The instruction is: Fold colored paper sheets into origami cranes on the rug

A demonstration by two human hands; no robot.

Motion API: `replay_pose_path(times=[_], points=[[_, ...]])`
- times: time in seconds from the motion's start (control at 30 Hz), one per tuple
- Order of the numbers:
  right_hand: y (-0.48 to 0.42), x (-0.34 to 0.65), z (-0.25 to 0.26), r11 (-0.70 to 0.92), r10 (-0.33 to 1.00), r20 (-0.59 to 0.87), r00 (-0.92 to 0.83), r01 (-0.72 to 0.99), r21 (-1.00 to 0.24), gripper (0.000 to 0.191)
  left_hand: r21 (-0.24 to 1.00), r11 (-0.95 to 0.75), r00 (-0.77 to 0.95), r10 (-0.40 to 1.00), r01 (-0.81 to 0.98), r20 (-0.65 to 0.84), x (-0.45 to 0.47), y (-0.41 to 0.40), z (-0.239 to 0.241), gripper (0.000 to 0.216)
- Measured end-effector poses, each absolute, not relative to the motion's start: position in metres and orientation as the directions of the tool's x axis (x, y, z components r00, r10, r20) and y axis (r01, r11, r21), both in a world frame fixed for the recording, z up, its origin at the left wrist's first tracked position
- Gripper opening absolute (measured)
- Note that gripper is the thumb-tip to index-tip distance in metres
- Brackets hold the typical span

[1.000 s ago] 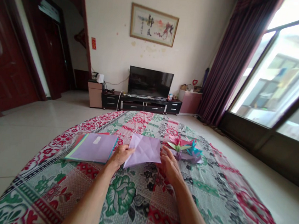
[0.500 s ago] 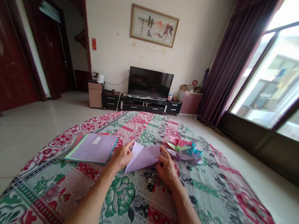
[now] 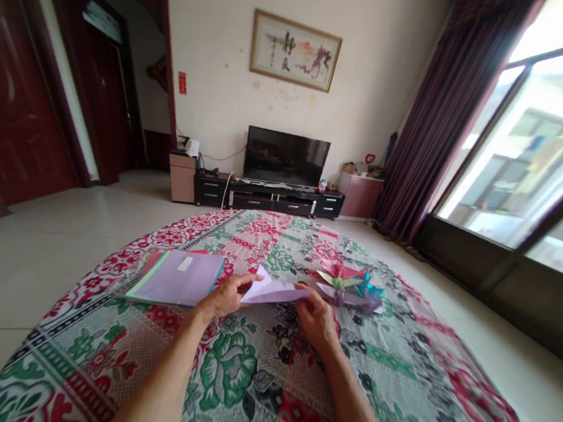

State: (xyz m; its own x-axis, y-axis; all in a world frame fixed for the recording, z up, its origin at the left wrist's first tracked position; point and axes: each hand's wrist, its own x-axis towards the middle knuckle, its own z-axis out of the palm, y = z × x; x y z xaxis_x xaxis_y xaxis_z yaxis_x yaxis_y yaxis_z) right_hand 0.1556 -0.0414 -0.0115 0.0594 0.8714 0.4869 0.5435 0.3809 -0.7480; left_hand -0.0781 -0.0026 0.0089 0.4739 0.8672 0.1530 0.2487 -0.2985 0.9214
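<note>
A folded sheet of light purple paper (image 3: 275,292) is stretched between my two hands above the tablecloth, with one pointed flap standing up near its left end. My left hand (image 3: 228,294) pinches the left end, thumb and fingers closed on it. On the other end, the fingers of my right hand (image 3: 315,314) are closed too; some fingertips are hidden behind the paper. Left of my left hand lies a stack of coloured paper (image 3: 176,277), purple sheet on top with a small white label. Several folded paper cranes (image 3: 349,285) in pink, green, blue and purple sit beyond my right hand.
A round table with a flowered cloth (image 3: 229,373) fills the foreground. Past it stand a low black TV cabinet (image 3: 272,201) and a television (image 3: 287,156). A purple curtain (image 3: 436,120) and a large window (image 3: 533,157) are on the right.
The purple paper has tipped from a broad face towards me to a narrower, flatter view, and a pointed flap now rises at its left. Both hands keep hold of it.
</note>
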Motion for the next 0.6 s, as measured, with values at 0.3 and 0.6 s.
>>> replay_pose_path(times=[0.3, 0.6], points=[[-0.051, 0.153, 0.001, 0.296, 0.875, 0.466, 0.127, 0.621, -0.726, 0.034, 0.891, -0.25, 0.33, 0.936, 0.378, 0.123, -0.071, 0.002, -0.002, 0.035], [-0.047, 0.154, -0.008, 0.303, 0.847, 0.532, 0.002, 0.82, -0.486, 0.033, 0.761, -0.372, 0.348, 0.915, 0.531, 0.204, -0.077, -0.003, 0.012, 0.035]])
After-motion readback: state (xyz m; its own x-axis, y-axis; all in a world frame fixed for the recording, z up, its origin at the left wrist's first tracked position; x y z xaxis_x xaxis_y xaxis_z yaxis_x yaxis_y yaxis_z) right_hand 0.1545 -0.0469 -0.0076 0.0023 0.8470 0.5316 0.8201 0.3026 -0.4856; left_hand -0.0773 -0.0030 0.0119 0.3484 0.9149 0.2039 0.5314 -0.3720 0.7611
